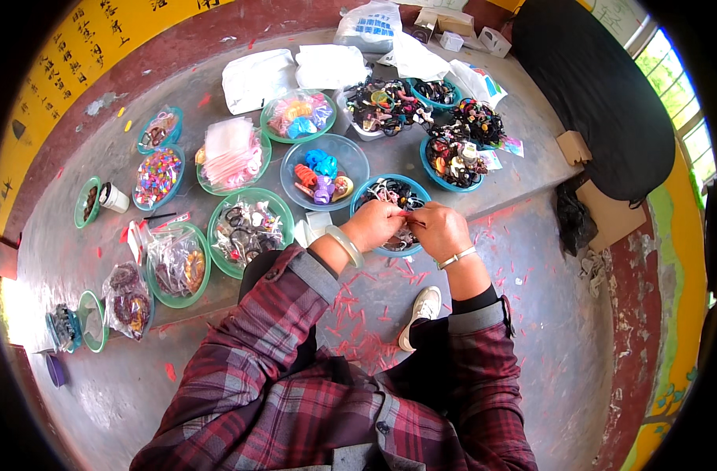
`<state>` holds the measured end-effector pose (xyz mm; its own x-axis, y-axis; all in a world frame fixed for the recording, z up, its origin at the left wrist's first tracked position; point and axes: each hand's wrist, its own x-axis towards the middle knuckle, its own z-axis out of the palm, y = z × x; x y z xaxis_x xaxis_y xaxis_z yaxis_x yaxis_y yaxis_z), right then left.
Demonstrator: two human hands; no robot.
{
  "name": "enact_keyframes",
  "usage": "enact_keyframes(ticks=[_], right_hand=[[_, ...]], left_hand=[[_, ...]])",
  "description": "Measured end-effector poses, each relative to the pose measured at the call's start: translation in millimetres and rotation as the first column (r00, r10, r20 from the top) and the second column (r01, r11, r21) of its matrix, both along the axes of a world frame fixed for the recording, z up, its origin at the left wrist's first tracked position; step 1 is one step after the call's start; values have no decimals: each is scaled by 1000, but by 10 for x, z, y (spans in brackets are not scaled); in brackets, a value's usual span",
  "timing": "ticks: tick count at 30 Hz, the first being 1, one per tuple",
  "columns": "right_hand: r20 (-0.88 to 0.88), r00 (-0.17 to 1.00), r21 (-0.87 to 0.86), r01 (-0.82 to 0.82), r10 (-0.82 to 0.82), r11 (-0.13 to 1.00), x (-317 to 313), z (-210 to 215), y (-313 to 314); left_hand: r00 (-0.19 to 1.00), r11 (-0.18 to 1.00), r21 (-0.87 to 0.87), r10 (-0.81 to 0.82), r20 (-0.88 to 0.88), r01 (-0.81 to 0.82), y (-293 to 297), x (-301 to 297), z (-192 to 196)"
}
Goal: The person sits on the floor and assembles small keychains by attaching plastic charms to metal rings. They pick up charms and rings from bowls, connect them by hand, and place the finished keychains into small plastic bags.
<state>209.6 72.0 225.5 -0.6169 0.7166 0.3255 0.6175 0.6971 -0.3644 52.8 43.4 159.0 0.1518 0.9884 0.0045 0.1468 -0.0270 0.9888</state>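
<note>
My left hand (pixel 374 225) and my right hand (pixel 442 230) meet fingertip to fingertip, both closed in a pinch. Between them shows a small red piece (pixel 406 215), its kind too small and covered to make out. Both hands are above a blue plastic basin (pixel 400 252) of dark hair ties, some with light-coloured ornaments, and hide part of it. Just left of my left wrist lies a small white packet (pixel 318 223). A clear bluish bowl (pixel 294 154) beyond it holds blue, orange and purple hair accessories.
Green basins (pixel 212 250) of bagged hair ties and accessories stand to the left, blue ones (pixel 181 159) farther left. More hair ties (pixel 382 102) are heaped at the back. Red scraps (pixel 358 314) litter the floor below the ledge, around my shoe (pixel 426 304). A black covered object (pixel 602 94) stands right.
</note>
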Motion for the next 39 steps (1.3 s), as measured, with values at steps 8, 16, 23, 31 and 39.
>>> enact_keyframes(ticks=[8,16,23,31,39], right_hand=[[-119,992,-466,-23,-37,885,92,102,76],[-219,975,-528,-77,-48,846,102,178,70],[-180,980,-576,-35,-85,817,72,174,47],[-218,973,-470,-167,69,867,89,108,68],[-170,970,-609,37,-176,793,55,81,77]], left_hand=[[987,998,-32,-54,-151,50,-33,-17,167],[988,999,-25,-39,-147,36,-5,-15,121],[996,987,-145,-59,62,67,-1,-36,122],[992,996,-73,-67,-107,59,17,-40,85],[986,970,-205,-102,132,128,-59,0,272]])
